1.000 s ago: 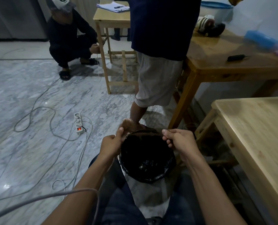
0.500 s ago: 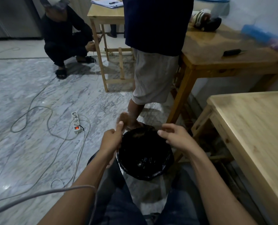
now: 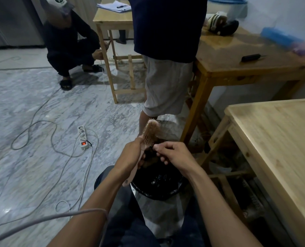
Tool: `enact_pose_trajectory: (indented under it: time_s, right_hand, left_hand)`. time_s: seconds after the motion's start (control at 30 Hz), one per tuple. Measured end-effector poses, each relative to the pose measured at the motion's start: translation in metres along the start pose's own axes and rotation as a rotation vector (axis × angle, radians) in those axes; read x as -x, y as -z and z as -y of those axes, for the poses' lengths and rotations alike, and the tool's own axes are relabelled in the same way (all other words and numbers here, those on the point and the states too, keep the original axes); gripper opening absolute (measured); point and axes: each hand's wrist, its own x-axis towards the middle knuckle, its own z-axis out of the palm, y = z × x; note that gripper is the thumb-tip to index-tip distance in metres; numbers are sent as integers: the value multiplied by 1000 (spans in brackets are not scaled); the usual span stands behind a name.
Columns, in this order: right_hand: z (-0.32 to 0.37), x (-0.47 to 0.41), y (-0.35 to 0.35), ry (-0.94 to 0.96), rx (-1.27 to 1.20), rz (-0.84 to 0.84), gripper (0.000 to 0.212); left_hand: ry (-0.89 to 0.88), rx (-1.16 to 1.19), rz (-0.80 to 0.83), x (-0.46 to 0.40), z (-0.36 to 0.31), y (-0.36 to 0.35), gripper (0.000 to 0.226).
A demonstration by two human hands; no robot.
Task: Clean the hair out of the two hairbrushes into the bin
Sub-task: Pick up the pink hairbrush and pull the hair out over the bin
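Observation:
A pinkish wooden hairbrush [image 3: 150, 133] stands upright over the bin, bristles facing right. My left hand [image 3: 131, 156] is shut on its handle, whose end pokes out below my wrist. My right hand [image 3: 173, 155] pinches a dark clump of hair [image 3: 149, 154] at the lower bristles, right beside my left hand. The bin [image 3: 166, 192], lined with a black bag, sits between my knees just under both hands. A second brush is not in sight.
A person in grey shorts [image 3: 166, 86] stands just beyond the bin. Another person [image 3: 68, 43] crouches at the far left. A wooden table [image 3: 281, 139] is at my right, another table [image 3: 237, 56] behind it. A power strip [image 3: 82, 138] and cables lie on the marble floor.
My left hand has raised the brush upright above the bin. My right hand has come in from the bin's right rim to the bristles and now pinches hair.

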Motion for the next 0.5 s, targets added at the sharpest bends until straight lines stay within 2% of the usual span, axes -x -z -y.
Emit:
enact_pose_trajectory:
  time_s: [0.3, 0.43, 0.5]
  right_hand:
    - [8, 11, 22, 21, 100, -118, 13]
    - [15, 13, 33, 21, 30, -226, 14]
    - [15, 13, 31, 16, 14, -253, 14]
  left_hand:
    - [159, 162, -234, -29, 29, 26, 46]
    - [123, 157, -262, -31, 33, 27, 44]
    - [86, 131, -264, -30, 32, 23, 51]
